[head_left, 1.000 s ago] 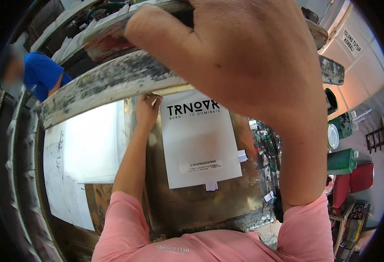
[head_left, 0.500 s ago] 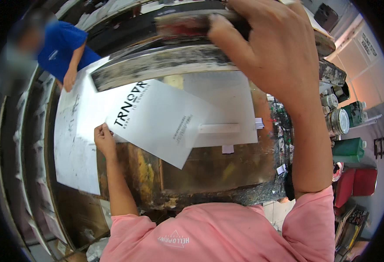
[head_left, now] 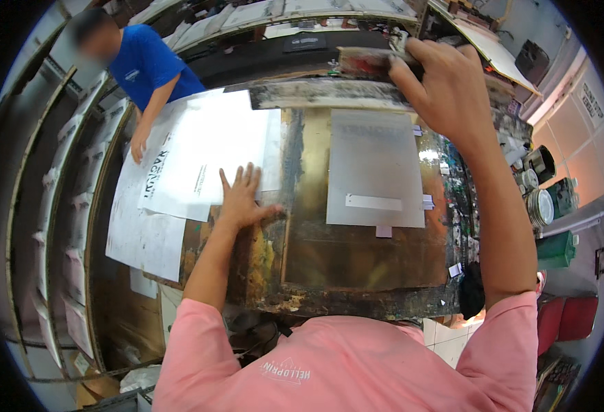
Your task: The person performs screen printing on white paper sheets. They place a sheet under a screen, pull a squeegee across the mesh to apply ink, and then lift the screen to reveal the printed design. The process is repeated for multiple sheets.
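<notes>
White printed sheet (head_left: 178,196) has passed from my left hand (head_left: 241,200), its grip released and splayed, to the left of the desk (head_left: 262,264), leaving the translucent sheet (head_left: 377,168) uncovered, while my right hand (head_left: 446,82) grips a stained wooden bar (head_left: 360,62)

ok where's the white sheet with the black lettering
In the head view, the white sheet lies on the left side, on other white paper, between the co-worker's hand and the person's left hand.

white sheet (head_left: 223,134) overexposed | wooden frame (head_left: 316,95) blurred | right wall (head_left: 580,156) warm-lit | edges bend into black
</notes>
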A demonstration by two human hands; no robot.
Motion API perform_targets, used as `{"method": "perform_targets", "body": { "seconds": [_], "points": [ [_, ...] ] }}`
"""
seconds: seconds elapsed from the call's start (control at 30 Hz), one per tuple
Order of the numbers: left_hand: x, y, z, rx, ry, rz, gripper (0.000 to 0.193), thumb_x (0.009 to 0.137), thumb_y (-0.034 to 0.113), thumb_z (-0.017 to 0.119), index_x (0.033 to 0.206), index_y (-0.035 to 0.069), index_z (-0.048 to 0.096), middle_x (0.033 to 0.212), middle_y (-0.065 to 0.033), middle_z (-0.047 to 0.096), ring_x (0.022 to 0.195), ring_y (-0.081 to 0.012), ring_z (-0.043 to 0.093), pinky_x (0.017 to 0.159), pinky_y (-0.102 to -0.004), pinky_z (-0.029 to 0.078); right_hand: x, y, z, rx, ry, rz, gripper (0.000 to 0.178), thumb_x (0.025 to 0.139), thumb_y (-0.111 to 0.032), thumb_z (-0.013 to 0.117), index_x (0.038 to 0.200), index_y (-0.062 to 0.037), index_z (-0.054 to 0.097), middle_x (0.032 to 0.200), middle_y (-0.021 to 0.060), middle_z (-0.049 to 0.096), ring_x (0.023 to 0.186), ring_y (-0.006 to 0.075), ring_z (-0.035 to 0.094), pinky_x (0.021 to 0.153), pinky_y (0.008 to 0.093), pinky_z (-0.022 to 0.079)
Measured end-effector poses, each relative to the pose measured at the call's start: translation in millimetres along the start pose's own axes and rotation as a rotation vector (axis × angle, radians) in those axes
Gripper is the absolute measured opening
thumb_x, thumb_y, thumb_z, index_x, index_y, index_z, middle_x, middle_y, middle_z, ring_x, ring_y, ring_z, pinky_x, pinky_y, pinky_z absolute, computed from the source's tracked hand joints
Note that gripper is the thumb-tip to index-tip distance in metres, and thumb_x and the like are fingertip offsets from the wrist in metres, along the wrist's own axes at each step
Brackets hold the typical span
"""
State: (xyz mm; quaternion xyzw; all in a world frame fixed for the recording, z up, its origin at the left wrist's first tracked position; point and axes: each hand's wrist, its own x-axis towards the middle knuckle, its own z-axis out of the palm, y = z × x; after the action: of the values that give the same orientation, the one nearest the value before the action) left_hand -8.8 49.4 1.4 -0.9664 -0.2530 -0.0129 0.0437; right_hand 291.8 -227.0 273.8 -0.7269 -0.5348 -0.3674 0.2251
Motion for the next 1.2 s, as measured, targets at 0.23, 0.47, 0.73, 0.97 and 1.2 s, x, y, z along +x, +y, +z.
{"method": "perform_targets", "body": {
  "seconds": [0.23, 0.47, 0.73, 0.97, 1.2],
  "points": [
    [15, 203, 0, -0.353, -0.038, 0.379, 0.134, 0.07, 0.096, 0.068, 0.167, 0.005, 0.042, 0.174, -0.0273, 0.031, 0.164, -0.0467, 0.023, 0.133, -0.0664, 0.006, 13, 15, 8, -0.001, -0.037, 0.023, 0.049, 0.095, -0.049, 0.067, 0.106, -0.0024, 0.075, 0.096, 0.02, 0.075, 0.084, 0.0385, 0.071, 0.081, 0.0508, 0.05],
    [29, 299, -18, -0.397, -0.029, 0.436, 0.136, 0.067, 0.102, 0.06, 0.159, 0.002, 0.053, 0.169, -0.0288, 0.039, 0.159, -0.0482, 0.032, 0.128, -0.0762, 0.0, 22, 43, 12, 0.02, -0.121, -0.001, 0.046, 0.101, -0.049, 0.056, 0.087, -0.0065, 0.066, 0.08, 0.0121, 0.065, 0.072, 0.0314, 0.062, 0.082, 0.0509, 0.05],
    [18, 303, -4, -0.4, 0.061, 0.442, 0.138, 0.066, 0.104, 0.055, 0.16, 0.004, 0.052, 0.169, -0.0274, 0.039, 0.159, -0.0472, 0.033, 0.126, -0.0796, 0.001, 34, 36, 3, 0.043, -0.177, -0.038, 0.058, 0.109, -0.049, 0.044, 0.066, -0.0111, 0.055, 0.062, 0.0032, 0.052, 0.058, 0.0233, 0.051, 0.083, 0.051, 0.05],
    [30, 200, -112, -1.226, 0.421, -0.236, 0.103, 0.076, 0.038, 0.099, 0.158, 0.004, 0.048, 0.143, -0.0158, 0.063, 0.137, -0.0314, 0.06, 0.116, -0.0516, 0.048, 13, 9, 2, 0.161, -0.009, 0.092, 0.056, 0.095, -0.052, 0.067, 0.119, -0.0009, 0.071, 0.096, 0.0216, 0.075, 0.083, 0.039, 0.072, 0.075, 0.0511, 0.05],
    [-59, 124, -58, -1.24, 0.259, -0.25, 0.105, 0.061, 0.022, 0.106, 0.151, -0.005, 0.06, 0.139, -0.0183, 0.071, 0.125, -0.0282, 0.068, 0.112, -0.0384, 0.051, -166, -23, 21, 0.247, -0.59, -0.023, 0.04, 0.102, -0.051, 0.067, 0.103, -0.012, 0.077, 0.099, 0.0128, 0.069, 0.096, 0.0345, 0.066, 0.083, 0.0498, 0.048]
  ]
}}
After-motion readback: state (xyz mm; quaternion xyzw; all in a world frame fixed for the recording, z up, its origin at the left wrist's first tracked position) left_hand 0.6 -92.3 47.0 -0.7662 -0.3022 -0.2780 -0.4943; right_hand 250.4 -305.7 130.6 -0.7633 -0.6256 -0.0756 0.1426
